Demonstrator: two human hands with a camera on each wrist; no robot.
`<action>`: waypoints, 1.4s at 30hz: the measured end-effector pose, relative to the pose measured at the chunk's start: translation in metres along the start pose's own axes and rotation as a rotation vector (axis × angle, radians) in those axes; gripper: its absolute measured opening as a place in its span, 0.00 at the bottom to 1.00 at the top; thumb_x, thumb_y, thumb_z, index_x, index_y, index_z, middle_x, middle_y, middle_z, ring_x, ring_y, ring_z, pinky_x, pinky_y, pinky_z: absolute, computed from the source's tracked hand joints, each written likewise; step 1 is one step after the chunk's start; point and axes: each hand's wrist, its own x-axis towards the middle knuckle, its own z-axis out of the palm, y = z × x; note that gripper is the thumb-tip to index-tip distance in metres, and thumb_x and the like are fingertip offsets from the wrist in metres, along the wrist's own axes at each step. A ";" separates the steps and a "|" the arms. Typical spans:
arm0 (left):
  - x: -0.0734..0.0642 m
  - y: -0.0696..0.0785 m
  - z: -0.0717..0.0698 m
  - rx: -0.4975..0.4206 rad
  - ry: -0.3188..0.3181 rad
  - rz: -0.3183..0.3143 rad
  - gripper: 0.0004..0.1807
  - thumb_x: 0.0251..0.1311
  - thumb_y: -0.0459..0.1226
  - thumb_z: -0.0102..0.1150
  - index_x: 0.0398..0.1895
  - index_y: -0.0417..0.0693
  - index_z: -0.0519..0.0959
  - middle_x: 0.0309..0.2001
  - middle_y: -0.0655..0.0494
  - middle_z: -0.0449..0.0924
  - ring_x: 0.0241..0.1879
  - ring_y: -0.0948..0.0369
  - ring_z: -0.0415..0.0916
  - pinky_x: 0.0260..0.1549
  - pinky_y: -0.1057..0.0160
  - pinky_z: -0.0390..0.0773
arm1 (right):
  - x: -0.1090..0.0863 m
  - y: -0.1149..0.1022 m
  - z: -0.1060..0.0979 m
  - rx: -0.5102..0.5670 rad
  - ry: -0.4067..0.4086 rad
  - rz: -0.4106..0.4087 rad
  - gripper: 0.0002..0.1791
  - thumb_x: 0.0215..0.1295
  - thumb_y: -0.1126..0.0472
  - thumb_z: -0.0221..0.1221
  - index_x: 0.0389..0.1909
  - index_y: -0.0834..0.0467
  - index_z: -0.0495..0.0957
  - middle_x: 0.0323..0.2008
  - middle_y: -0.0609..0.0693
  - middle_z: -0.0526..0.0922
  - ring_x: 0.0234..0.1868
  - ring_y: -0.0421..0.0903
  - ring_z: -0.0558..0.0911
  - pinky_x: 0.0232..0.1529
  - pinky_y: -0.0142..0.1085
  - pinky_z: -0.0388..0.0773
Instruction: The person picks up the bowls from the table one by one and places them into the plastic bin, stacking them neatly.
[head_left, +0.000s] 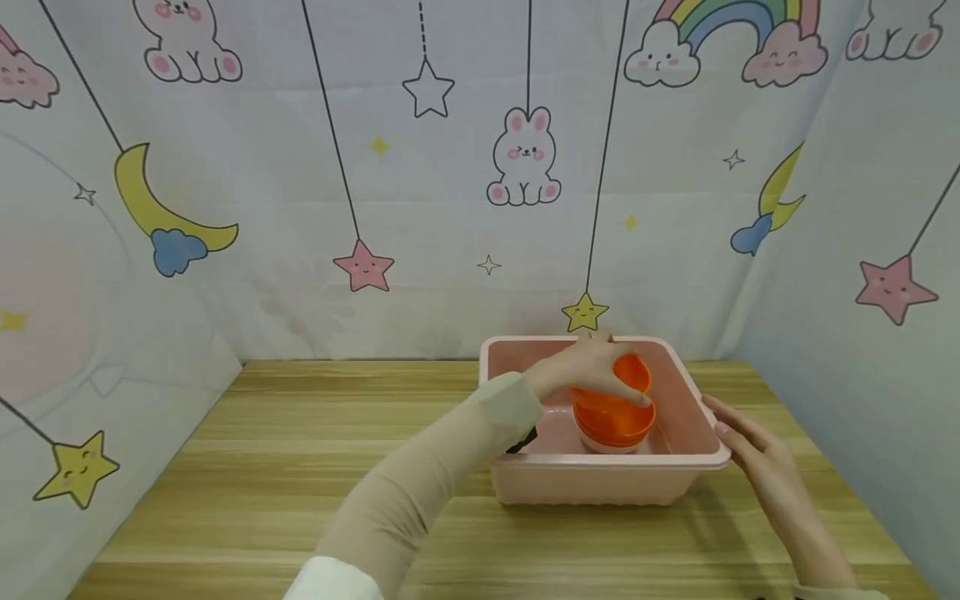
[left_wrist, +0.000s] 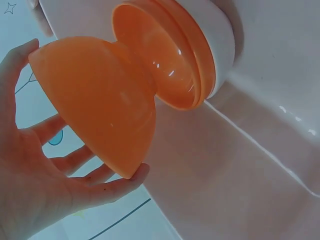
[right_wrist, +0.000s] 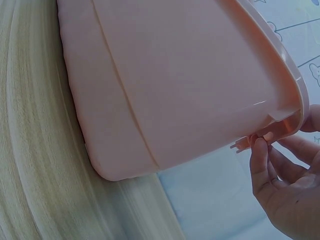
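My left hand (head_left: 588,367) reaches into a pink plastic bin and grips a tilted orange bowl (left_wrist: 97,100) by its rim, thumb on one side and fingers spread along the other. Its rounded underside overlaps the mouth of another orange bowl (left_wrist: 167,55) in the left wrist view. That one is nested with more orange rims in a white bowl (left_wrist: 225,45) on the bin floor. At the bin's right side, my right hand (head_left: 765,467) holds the rim; the right wrist view shows its fingers curled at the edge of the bin (right_wrist: 165,75).
The bin stands on a wood-grain table (head_left: 337,433), right of the middle and near the back. A white cloth (head_left: 442,183) printed with stars, rabbits and moons hangs behind the table and along both sides.
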 end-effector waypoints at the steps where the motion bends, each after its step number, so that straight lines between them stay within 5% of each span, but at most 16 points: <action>1: 0.001 0.000 0.001 0.004 -0.005 0.005 0.41 0.50 0.65 0.60 0.68 0.66 0.66 0.65 0.52 0.63 0.61 0.53 0.61 0.54 0.54 0.75 | 0.000 0.000 0.000 0.002 0.000 0.003 0.26 0.74 0.58 0.49 0.71 0.57 0.62 0.57 0.22 0.72 0.55 0.16 0.69 0.48 0.14 0.69; 12: 0.011 0.004 0.014 0.024 -0.100 0.013 0.43 0.50 0.63 0.62 0.70 0.66 0.62 0.73 0.53 0.54 0.72 0.51 0.50 0.62 0.52 0.71 | -0.006 0.004 0.000 -0.020 0.021 0.020 0.26 0.74 0.58 0.49 0.70 0.58 0.62 0.57 0.22 0.73 0.55 0.15 0.69 0.48 0.13 0.68; 28: 0.017 0.000 0.028 0.068 -0.149 0.008 0.42 0.50 0.63 0.62 0.70 0.70 0.61 0.71 0.54 0.54 0.69 0.51 0.51 0.60 0.53 0.70 | -0.003 0.000 0.002 -0.060 0.025 0.039 0.27 0.74 0.56 0.49 0.71 0.56 0.62 0.57 0.23 0.72 0.55 0.16 0.70 0.47 0.13 0.69; 36: 0.017 0.002 0.031 0.089 -0.185 -0.011 0.44 0.52 0.63 0.61 0.72 0.69 0.58 0.77 0.55 0.46 0.76 0.49 0.41 0.68 0.47 0.61 | -0.003 0.000 0.003 -0.030 0.016 0.016 0.26 0.74 0.58 0.49 0.70 0.57 0.62 0.56 0.24 0.73 0.54 0.18 0.72 0.48 0.14 0.69; 42: 0.019 0.003 0.031 0.123 -0.176 -0.005 0.44 0.50 0.63 0.62 0.72 0.70 0.59 0.75 0.56 0.50 0.73 0.51 0.47 0.65 0.51 0.65 | -0.001 -0.001 0.002 -0.015 0.014 0.012 0.26 0.73 0.58 0.49 0.70 0.58 0.62 0.57 0.23 0.73 0.55 0.17 0.71 0.48 0.14 0.69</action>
